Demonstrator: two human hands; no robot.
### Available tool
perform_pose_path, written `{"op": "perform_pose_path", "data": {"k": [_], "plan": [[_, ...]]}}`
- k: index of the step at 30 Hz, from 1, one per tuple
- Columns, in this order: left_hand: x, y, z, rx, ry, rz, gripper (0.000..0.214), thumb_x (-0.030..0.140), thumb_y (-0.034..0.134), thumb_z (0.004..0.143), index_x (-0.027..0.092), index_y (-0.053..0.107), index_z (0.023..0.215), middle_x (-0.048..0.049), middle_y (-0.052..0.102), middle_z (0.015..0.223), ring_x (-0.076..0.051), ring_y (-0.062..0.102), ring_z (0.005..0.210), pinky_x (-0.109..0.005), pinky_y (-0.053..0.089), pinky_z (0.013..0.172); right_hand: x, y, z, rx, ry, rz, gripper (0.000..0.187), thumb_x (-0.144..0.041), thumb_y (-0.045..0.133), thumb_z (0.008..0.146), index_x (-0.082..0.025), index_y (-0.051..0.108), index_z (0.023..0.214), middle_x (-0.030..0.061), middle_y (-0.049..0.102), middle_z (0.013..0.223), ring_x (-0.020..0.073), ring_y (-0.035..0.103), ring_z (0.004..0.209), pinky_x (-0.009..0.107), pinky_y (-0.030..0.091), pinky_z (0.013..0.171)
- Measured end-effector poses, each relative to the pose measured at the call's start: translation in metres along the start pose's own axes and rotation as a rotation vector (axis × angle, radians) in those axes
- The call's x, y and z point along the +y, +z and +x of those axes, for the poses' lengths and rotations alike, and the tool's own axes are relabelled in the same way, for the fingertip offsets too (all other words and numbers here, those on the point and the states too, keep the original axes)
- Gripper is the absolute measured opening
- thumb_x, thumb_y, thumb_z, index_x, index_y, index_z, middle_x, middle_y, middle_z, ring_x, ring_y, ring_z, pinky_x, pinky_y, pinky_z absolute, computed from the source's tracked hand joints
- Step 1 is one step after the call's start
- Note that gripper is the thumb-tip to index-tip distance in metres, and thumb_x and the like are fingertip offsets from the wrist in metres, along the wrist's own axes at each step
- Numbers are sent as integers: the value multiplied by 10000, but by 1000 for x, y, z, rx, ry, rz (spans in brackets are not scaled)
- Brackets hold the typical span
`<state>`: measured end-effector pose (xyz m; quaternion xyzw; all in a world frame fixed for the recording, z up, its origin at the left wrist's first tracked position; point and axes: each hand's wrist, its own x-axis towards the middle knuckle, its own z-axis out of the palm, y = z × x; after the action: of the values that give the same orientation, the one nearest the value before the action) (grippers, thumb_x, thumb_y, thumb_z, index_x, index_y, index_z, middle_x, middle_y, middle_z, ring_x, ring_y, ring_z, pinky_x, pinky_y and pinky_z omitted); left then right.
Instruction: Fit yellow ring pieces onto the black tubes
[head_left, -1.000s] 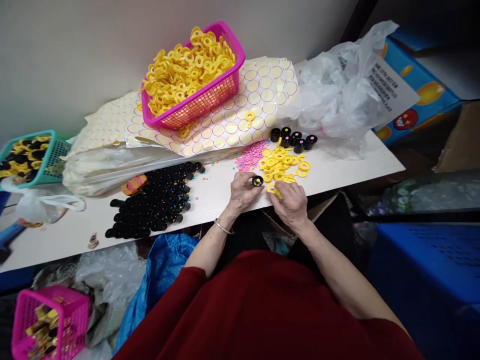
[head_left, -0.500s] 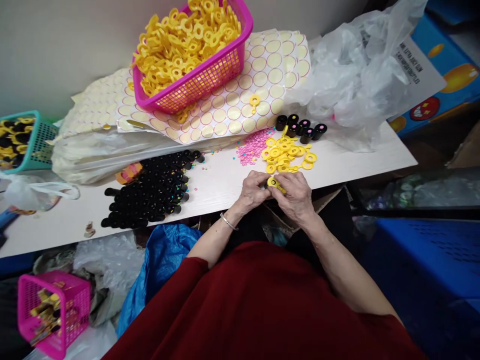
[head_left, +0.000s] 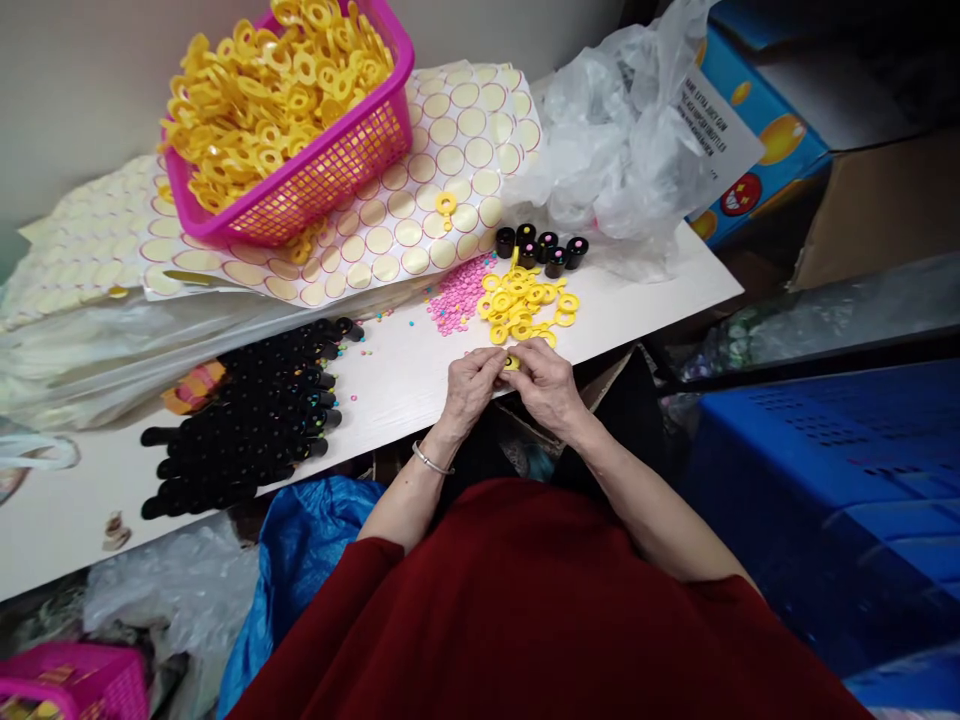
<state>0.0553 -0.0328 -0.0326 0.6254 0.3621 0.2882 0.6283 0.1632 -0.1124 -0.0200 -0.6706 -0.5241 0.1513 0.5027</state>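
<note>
At the table's near edge my two hands meet, fingers closed around a small yellow ring piece (head_left: 511,362) with a dark centre. My left hand (head_left: 471,393) pinches it from the left, wearing a bracelet at the wrist. From the other side, the fingers of my right hand (head_left: 550,388) press on it; its underside is hidden. Just beyond lies a loose pile of yellow ring pieces (head_left: 517,305). Beside that pile are small pink beads (head_left: 459,298). Several short black caps (head_left: 547,247), some topped with a pink or yellow dot, stand behind the rings.
Many black tubes (head_left: 240,425) lie massed on the left of the white table (head_left: 401,375). A pink basket (head_left: 315,175) heaped with yellow rings rests on sticker sheets (head_left: 472,150). Clear plastic bags (head_left: 615,130) and a blue printed box (head_left: 780,130) are at right, above a blue crate (head_left: 885,440).
My view has turned, so the scene sits further left in the picture. My fingers have closed in over the yellow ring piece, and less of it shows.
</note>
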Motion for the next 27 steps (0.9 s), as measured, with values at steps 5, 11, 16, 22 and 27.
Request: {"op": "perform_pose_path", "data": {"k": [5,11,16,22,27], "plan": [[5,4,-3,39,-52,-58,317,442,623,756,137,705,780,-21,625,759,-53,472,532,-198,410,508,-4,9,-3,69,379,400,247,-397,545,829,-168,633,865,18,557,850,64,506,485,219,463,413],[2,10,-5,97,-109,-176,236,371,647,741,144,692,786,-9,609,765,-40,473,521,-182,405,489,-5,23,-5,189,560,488,258,-418,595,779,-166,639,814,5,569,836,54,530,448,197,479,368],[3,15,-5,138,-179,-256,213,347,659,720,134,665,731,12,570,659,-33,466,480,-173,387,463,2,26,-3,231,595,511,199,-369,642,724,-172,642,752,-25,583,735,54,521,422,185,456,352],[2,15,-1,143,-238,-287,199,320,662,681,122,660,691,28,555,564,-38,458,445,-175,358,440,-2,24,9,266,714,628,135,-272,668,628,-152,614,658,-59,525,472,59,441,329,169,344,291],[5,13,1,159,-222,-296,210,325,657,661,116,646,672,37,534,525,-37,414,401,-181,314,404,-10,24,14,263,780,643,203,-334,674,611,-154,583,591,-57,502,431,64,414,315,183,313,279]]}}
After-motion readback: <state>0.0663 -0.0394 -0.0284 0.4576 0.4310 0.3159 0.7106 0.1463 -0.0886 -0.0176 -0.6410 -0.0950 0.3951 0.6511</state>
